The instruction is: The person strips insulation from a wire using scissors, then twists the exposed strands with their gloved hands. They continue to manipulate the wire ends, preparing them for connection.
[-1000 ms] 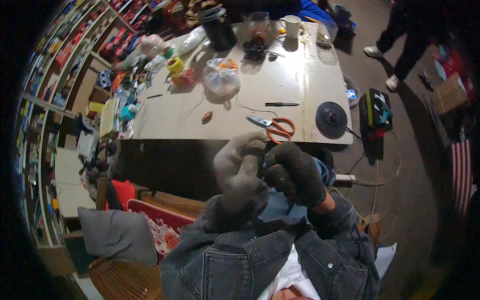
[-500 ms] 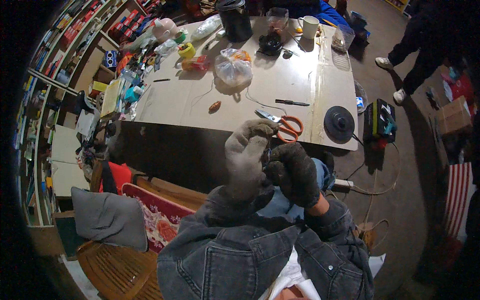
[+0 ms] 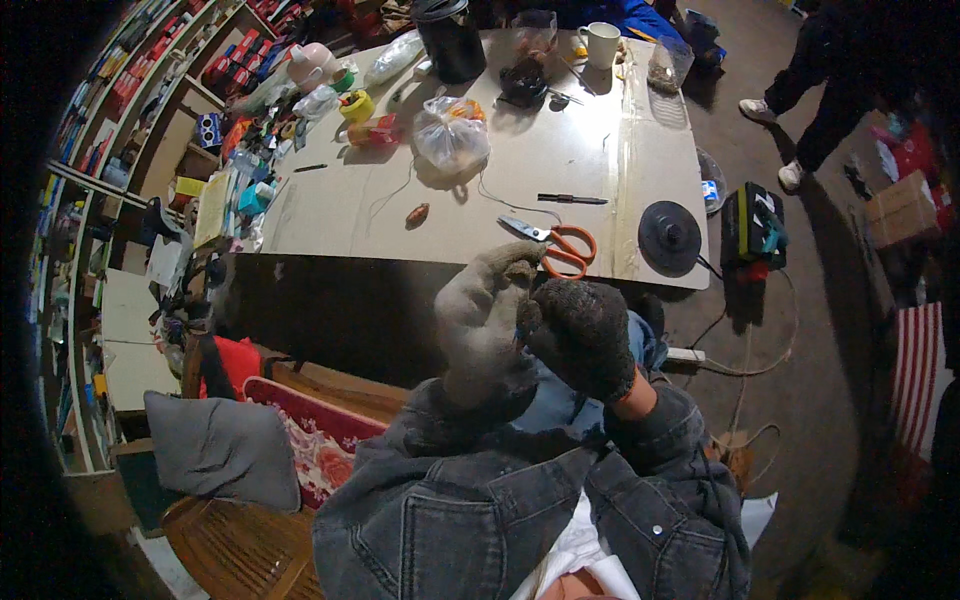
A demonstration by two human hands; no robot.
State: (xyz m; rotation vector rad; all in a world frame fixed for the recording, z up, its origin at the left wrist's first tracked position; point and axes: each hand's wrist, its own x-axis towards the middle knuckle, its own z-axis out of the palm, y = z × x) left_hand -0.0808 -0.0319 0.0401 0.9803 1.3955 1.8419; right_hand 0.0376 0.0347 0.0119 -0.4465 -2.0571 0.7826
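Observation:
Both my hands wear knit work gloves and meet in front of my chest, above my lap. My left hand (image 3: pixel 485 315), in a light grey glove, is raised with its fingertips pinched together near the table edge. My right hand (image 3: pixel 583 333), in a dark glove, is curled against it. A thin wire or thread seems pinched between them, too small to make out. Orange-handled scissors (image 3: pixel 556 242) lie on the white table (image 3: pixel 400 200) just beyond my fingertips. I wear a denim jacket.
On the table lie a black pen (image 3: pixel 570 199), a black disc (image 3: pixel 669 236), a knotted plastic bag (image 3: pixel 450 135), a white mug (image 3: pixel 600 43), a black pot (image 3: pixel 450 38) and clutter at the left. Shelves line the left. A person's legs (image 3: pixel 800 110) stand at the back right. Cables and a power tool (image 3: pixel 752 225) lie on the floor.
The view has shifted a little, so the table sits lower and nearer. My gloved hands stay pressed together, with the left fingertips slightly higher.

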